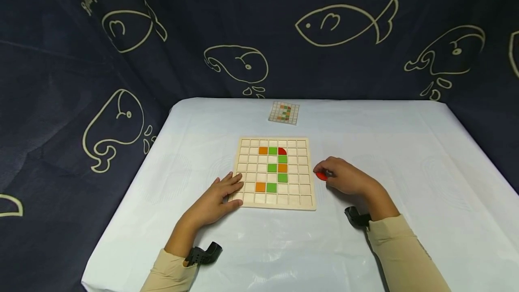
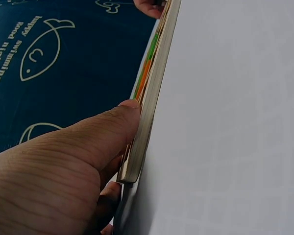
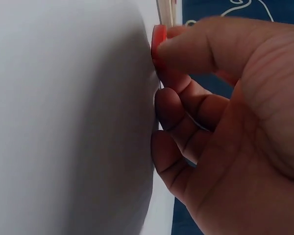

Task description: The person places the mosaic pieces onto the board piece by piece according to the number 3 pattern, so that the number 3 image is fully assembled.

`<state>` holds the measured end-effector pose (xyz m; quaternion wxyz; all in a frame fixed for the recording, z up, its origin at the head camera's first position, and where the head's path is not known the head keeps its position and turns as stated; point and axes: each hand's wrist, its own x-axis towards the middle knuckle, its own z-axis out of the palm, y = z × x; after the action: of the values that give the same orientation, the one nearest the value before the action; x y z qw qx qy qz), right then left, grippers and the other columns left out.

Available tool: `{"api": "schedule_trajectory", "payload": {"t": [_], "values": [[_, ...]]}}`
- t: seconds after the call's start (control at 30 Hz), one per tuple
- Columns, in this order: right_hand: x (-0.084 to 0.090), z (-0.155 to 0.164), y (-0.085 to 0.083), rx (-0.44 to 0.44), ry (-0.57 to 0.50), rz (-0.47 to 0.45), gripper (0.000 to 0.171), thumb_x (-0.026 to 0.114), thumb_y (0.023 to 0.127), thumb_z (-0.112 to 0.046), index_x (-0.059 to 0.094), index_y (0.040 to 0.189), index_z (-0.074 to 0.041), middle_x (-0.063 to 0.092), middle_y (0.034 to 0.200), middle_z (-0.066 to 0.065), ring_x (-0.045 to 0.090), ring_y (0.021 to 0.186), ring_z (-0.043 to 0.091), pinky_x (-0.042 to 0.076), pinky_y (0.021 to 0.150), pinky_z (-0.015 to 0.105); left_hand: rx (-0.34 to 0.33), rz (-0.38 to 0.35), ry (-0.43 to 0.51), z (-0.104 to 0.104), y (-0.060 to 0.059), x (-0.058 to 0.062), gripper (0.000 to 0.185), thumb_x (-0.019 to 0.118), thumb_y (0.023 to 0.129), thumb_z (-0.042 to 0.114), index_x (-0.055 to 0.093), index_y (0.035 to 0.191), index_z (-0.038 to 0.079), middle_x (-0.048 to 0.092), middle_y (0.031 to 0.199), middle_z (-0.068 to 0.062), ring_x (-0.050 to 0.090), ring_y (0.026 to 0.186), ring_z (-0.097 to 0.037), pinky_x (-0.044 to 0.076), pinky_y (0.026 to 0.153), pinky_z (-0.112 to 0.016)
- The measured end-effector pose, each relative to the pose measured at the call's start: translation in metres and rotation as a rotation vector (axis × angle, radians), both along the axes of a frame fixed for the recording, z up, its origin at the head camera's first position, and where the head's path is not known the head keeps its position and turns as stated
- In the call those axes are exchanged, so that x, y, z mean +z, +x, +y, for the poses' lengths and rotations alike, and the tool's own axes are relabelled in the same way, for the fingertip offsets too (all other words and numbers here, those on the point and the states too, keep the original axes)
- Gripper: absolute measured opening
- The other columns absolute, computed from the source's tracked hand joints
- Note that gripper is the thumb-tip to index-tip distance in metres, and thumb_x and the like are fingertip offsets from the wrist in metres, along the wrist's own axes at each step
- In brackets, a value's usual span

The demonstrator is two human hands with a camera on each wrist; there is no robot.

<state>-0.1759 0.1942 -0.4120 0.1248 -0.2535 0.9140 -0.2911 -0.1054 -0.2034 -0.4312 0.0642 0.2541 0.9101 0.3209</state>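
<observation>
Right hand [image 1: 348,179] pinching a little red piece [image 1: 321,175] in a closed grip, down on the tabletop [image 1: 405,157] just right of the wooden grid board [image 1: 275,172]. Left hand [image 1: 220,195] flat, fingers relaxed, resting on the board's lower-left corner. Small pattern card [image 1: 284,112] further back.

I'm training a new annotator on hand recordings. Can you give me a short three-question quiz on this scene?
1. True or false: the right hand pinches a red piece beside the wooden grid board.
2. Which tile colour appears most often on the board? A) orange B) green C) red
3. Fill in: the left hand rests on the board's near-____ corner.

Key: 1 true. 2 B: four green tiles, three orange, one red. 3 left.
</observation>
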Motion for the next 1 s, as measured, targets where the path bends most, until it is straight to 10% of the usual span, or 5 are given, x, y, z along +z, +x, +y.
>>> {"api": "schedule_trajectory", "payload": {"t": [1.0], "values": [[-0.0046,-0.0002,-0.0002,-0.070,-0.007,-0.002,0.028,0.061,0.084,0.005,0.065,0.111,-0.002,0.060,0.105,0.008,0.055,0.097,0.025,0.048,0.091,0.047,-0.001,0.000,0.000,0.0002,0.0009,0.0010,0.056,0.069,0.096,0.028,0.053,0.143,0.001,0.037,0.156,-0.010,0.020,0.149,-0.031,0.009,0.117,-0.061]]}}
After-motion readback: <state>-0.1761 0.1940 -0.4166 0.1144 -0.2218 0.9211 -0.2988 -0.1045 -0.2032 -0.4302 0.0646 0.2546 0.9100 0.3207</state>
